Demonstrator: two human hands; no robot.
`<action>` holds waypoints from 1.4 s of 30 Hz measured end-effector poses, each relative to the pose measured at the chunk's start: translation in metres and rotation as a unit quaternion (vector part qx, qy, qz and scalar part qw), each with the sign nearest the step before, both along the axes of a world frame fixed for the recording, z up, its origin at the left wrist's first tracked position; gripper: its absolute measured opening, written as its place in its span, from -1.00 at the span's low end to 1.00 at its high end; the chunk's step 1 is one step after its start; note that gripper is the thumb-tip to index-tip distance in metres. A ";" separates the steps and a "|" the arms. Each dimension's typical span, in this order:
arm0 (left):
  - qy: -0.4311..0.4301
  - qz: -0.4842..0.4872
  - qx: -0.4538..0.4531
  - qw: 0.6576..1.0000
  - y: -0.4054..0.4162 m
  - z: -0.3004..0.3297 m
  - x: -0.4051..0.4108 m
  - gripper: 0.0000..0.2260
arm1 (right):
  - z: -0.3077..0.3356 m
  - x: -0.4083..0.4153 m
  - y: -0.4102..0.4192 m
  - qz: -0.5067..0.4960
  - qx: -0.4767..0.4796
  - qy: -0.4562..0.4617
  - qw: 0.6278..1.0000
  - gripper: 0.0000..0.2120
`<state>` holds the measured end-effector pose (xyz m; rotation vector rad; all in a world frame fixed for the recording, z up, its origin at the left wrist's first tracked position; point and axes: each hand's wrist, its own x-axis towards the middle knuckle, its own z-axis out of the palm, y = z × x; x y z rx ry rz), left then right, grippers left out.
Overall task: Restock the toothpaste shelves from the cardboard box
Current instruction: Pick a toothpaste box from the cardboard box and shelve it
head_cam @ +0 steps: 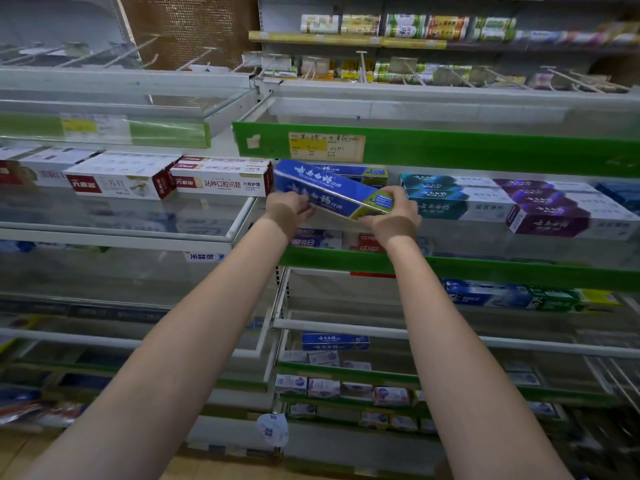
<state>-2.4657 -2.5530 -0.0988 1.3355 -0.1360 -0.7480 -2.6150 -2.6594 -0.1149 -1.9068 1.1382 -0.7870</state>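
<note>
— What sits on that shelf [450, 263], the one with the green front rail?

— Toothpaste cartons, laid lengthwise. A blue carton [360, 172] lies at the back on the left end. To its right come teal cartons [450, 199], then purple cartons [550, 209], stacked in short rows. Above them a yellow price label [326, 147] is fixed to the green rail of the shelf overhead.

— And the neighbouring bay?

— White cartons with red ends [221, 180] fill the clear-fronted shelf to the left, level with the blue ones. Lower shelves hold more boxes, among them another blue carton [335, 341], but most are too blurred to name.

— Where is the box being stocked?

— The blue toothpaste box [332, 192] is held in the air just in front of the shelf's left end, tilted, its left end higher than its right, partly covering the carton behind it.

— How do the hands hold it?

— Both arms reach out and up, bare to the elbow. The left hand [289, 211] curls its fingers round the box's lower left edge. The right hand [394, 216] grips the right end, thumb beneath, fingers over the top.
</note>
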 end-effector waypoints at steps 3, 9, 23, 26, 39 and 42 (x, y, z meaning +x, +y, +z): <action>-0.104 0.026 0.068 0.992 0.002 -0.006 0.003 -0.59 | 0.002 0.001 -0.002 -0.054 0.023 -0.017 0.998 -0.43; -0.380 0.109 0.188 0.899 -0.004 -0.017 0.011 -0.51 | 0.005 -0.003 -0.001 -0.096 0.072 -0.039 0.992 -0.60; -0.641 -0.110 0.205 0.731 -0.013 -0.030 -0.002 -0.75 | -0.004 0.005 -0.001 0.038 -0.037 0.135 0.989 -0.44; -0.665 -0.097 0.237 0.701 -0.014 -0.033 -0.002 -0.69 | -0.004 0.006 -0.001 0.053 -0.047 0.166 0.984 -0.38; -0.650 -0.110 0.274 0.700 -0.016 -0.036 0.000 -0.58 | -0.005 0.005 -0.002 0.051 -0.043 0.142 0.988 -0.37; -0.650 -0.108 0.271 0.701 -0.017 -0.036 0.000 -0.58 | -0.005 0.005 -0.003 0.051 -0.037 0.137 0.989 -0.38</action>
